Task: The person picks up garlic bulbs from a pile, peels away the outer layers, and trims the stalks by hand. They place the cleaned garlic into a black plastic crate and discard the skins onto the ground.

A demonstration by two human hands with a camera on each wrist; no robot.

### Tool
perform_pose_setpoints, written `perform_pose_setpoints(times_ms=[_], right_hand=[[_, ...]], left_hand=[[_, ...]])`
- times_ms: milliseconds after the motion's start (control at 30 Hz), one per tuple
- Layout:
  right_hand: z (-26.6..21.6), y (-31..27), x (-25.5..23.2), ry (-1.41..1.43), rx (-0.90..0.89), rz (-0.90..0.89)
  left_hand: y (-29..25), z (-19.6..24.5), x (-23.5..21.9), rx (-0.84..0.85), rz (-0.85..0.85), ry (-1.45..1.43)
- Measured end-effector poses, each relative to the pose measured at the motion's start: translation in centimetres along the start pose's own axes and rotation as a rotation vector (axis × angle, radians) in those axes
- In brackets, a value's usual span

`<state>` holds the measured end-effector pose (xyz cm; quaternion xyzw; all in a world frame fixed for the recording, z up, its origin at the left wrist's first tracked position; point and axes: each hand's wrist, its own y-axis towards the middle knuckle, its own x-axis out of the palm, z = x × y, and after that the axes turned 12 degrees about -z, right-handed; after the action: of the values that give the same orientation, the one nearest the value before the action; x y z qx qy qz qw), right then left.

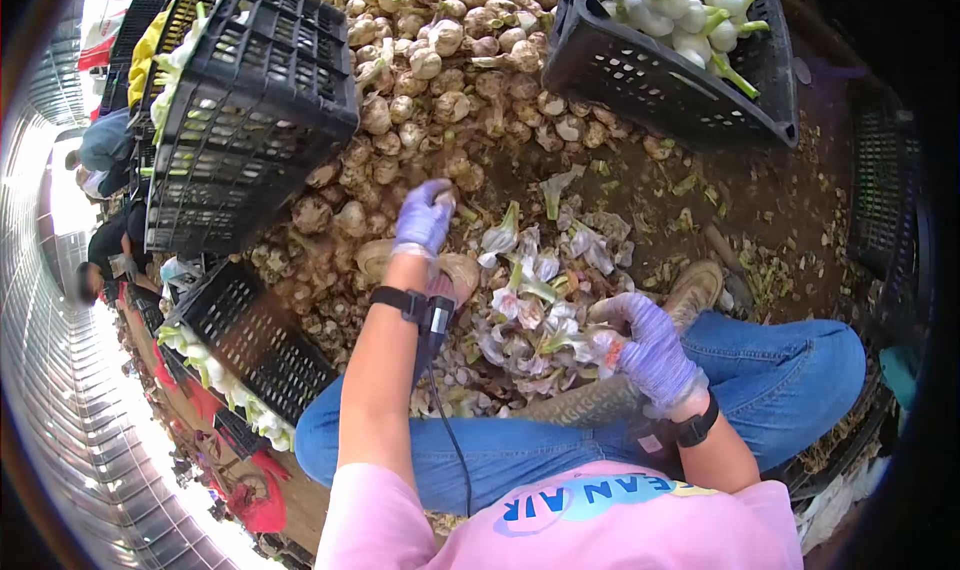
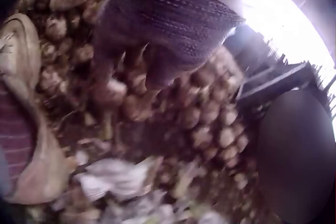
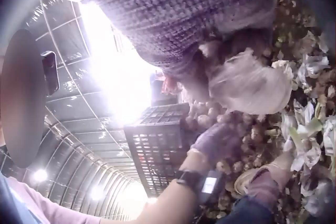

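My left hand [image 1: 422, 220], in a purple knit glove, is over the edge of the garlic pile [image 1: 420, 100]. Its fingertips pinch a garlic bulb [image 1: 447, 201] with a short stem; in the left wrist view the glove [image 2: 168, 29] covers part of it and the picture is blurred. My right hand [image 1: 652, 352], gloved alike, is held above my lap with fingers curled. They grip a pale bulb with papery skin [image 3: 252, 85], most likely garlic, blurred in the right wrist view. Below it lies a heap of torn garlic skins and stem pieces [image 1: 540, 310].
A black crate [image 1: 680, 100] with trimmed white garlic stands at the far right of the pile. More black crates [image 1: 250, 120] stand at left, one tilted [image 1: 250, 340]. My shoes [image 1: 695, 288] frame the skins. Other people [image 1: 110, 245] sit at far left.
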<state>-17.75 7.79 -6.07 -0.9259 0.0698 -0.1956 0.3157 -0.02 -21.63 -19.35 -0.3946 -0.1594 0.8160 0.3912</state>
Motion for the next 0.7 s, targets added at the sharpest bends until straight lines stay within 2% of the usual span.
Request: perform_pose_setpoints(times_ms=[33,67,100,167,200,300,333,367,433,467,500,533,567,600,633,700], right_hand=[[0.1,0.6,-0.3,-0.001,0.006,0.005],[0.6,0.9,-0.4,-0.062,-0.065,0.042],[1.0,1.3,-0.5,-0.124,-0.137,0.078],[1.4,2.0,-0.7,-0.086,-0.142,0.093],[1.5,2.2,-0.8,-0.151,-0.160,0.098],[1.6,2.6,-1.1,-0.291,-0.207,0.090],[1.6,2.6,-1.2,-0.364,-0.243,0.077],[1.9,2.4,-1.1,-0.364,-0.243,0.079],[2.7,2.2,-1.0,-0.100,-0.110,0.103],[2.9,2.0,-1.1,-0.091,-0.160,0.066],[3.0,2.1,-0.8,-0.095,-0.165,0.068],[3.1,2.3,-0.1,-0.107,-0.242,0.112],[3.1,2.3,0.6,-0.119,-0.319,0.158],[3.2,2.3,1.3,-0.040,-0.359,0.181],[3.2,1.8,1.8,-0.045,-0.368,0.186],[3.2,0.9,2.6,0.323,-0.349,0.181]], left_hand=[[0.9,-0.8,0.4,-0.022,0.004,0.350],[1.0,-1.8,1.7,-0.032,0.017,0.479],[1.8,-2.7,2.4,-0.034,0.008,0.472],[2.5,-2.6,3.4,-0.069,-0.165,1.089],[2.9,-2.5,3.7,-0.151,-0.232,1.102],[3.7,-2.1,3.3,-0.155,-0.251,1.116],[3.1,-1.8,3.1,-0.011,-0.113,1.144],[2.2,-1.5,3.3,-0.009,-0.114,1.144],[-0.5,1.0,3.4,-0.004,-0.158,0.816],[-1.7,1.5,3.9,0.053,-0.122,0.609],[-3.8,3.4,4.1,0.042,-0.148,0.368],[-5.9,5.5,4.3,0.013,-0.253,0.118],[-8.0,6.5,4.6,0.148,-0.235,0.148],[-11.2,10.6,4.0,0.100,-0.339,-0.150],[-13.3,12.0,4.1,0.112,-0.399,-0.312],[-16.6,11.8,5.5,0.322,-0.288,-0.134]])
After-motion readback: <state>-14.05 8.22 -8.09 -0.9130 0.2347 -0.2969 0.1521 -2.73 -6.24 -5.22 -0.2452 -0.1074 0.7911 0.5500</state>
